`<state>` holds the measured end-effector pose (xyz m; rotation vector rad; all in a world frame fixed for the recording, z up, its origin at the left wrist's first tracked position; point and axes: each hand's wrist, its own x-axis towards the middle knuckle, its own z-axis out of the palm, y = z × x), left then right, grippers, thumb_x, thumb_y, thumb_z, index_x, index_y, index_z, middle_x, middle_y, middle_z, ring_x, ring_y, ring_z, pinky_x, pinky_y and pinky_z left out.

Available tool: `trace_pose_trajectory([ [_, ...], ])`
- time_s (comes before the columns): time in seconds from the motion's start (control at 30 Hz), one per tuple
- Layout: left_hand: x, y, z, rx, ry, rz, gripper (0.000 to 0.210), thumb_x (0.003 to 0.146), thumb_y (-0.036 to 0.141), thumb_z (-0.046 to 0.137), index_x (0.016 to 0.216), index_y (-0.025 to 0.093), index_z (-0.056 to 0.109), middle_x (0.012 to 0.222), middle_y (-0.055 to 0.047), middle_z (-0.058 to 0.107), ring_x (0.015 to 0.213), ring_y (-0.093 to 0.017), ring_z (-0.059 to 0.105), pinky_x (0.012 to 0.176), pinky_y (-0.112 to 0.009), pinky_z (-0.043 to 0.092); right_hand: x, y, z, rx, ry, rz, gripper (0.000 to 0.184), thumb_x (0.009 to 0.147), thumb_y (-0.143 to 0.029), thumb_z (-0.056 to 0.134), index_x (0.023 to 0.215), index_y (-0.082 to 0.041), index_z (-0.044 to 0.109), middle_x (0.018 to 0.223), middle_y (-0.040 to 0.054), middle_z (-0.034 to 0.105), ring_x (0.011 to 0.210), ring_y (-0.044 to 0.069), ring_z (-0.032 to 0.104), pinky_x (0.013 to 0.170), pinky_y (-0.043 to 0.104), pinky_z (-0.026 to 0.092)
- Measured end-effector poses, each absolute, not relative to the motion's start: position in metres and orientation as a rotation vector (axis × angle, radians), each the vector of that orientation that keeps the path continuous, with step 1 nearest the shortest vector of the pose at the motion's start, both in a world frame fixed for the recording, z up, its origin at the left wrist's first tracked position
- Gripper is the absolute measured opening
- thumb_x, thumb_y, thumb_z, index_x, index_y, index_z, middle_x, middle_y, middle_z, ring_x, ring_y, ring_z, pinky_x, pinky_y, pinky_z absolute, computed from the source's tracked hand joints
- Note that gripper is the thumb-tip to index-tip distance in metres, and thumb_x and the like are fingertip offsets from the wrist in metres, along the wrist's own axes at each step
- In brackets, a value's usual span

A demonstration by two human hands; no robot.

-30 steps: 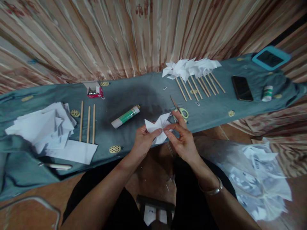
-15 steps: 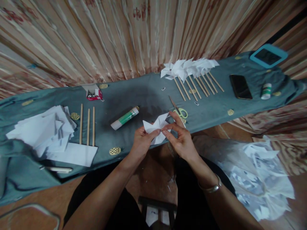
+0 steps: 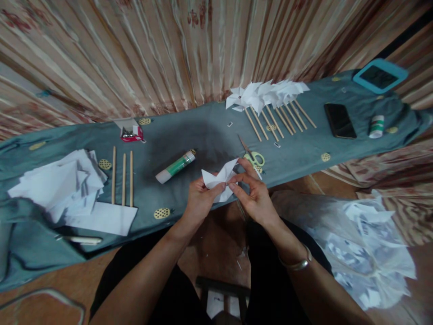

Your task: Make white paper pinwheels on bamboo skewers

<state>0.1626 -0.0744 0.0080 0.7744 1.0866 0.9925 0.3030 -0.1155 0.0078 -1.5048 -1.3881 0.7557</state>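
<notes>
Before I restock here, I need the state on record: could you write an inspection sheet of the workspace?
Surface: pineapple-patterned cloth, rumpled at left.
Work items: folded paper; row of pinwheels; paper pile; three bare sticks; glue stick; open red box; scissors.
Clutter: phone; blue-framed device.
Hands: left hand and right hand both pinch the folded paper.
Cables: pale curved cord or tube at lower left; cannot tell which.
Surroundings: curtain behind; bag of paper at right.

The left hand (image 3: 200, 198) and right hand (image 3: 257, 199) hide parts of the folded paper (image 3: 225, 172) — whatever the right hand pinches is too small to tell. The blue-framed screen (image 3: 378, 76) is unreadable; contents of the bag (image 3: 370, 257) blur. The left edge crops the cloth (image 3: 203, 128) — the top, the curtain (image 3: 162, 58).
</notes>
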Motion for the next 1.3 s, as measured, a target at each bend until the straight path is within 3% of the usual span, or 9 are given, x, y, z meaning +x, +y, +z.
trace_pose_trajectory([
  [0.97, 0.1639, -0.0751, 0.0090, 0.735, 1.078, 1.000, 0.023, 0.050, 0.020, 0.082, 0.069, 0.013, 0.071, 0.063, 0.002, 0.068, 0.055, -0.010, 0.056, 0.058, -0.023, 0.045, 0.3024, -0.1158, 0.0075, -1.495, -1.385, 0.764, 0.010, 0.084, -0.033, 0.061, 0.084, -0.024, 0.066, 0.147, 0.0067, 0.045, 0.142, 0.026, 0.032, 0.117, 0.052, 0.019],
  [1.3, 0.1639, -0.0750, 0.0079, 0.753, 1.091, 0.997, 0.024, 0.052, 0.021, 0.081, 0.072, 0.013, 0.071, 0.063, 0.002, 0.067, 0.055, -0.010, 0.055, 0.058, -0.023, 0.044, 0.3022, -0.1157, 0.0072, -1.482, -1.359, 0.772, 0.008, 0.083, -0.031, 0.062, 0.083, -0.025, 0.067, 0.146, 0.0039, 0.047, 0.142, 0.026, 0.033, 0.117, 0.052, 0.019],
])
